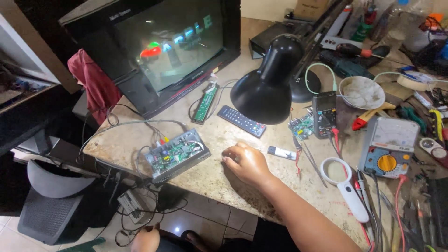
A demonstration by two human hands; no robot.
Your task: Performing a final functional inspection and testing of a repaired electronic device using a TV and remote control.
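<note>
Left hand: low at the bottom edge, below the tabletop near the tangle of cables — only part of it shows, so whether its fingers are spread or closed cannot be told.
Open receiver box: a grey, lidless case with a green circuit board bare inside, lying at the near left edge of the worktable. Its long axis runs from lower left to upper right, and wires leave its far left corner toward the television.
Gap: the box lies to the left of the right hand, near it but apart — a strip of bare table shows between them.
Right hand: resting on the table, knuckles up, fingers curled loosely under and pointing left at the box; it pinches nothing visible. It is plainly the nearer hand to the box.
Small white strip: flat on the table just right of that hand, untouched.
Black remote: beyond the hand, slanted, in front of the black desk lamp.
Further right: a dark multimeter, a white magnifier and a grey analogue meter.
</note>
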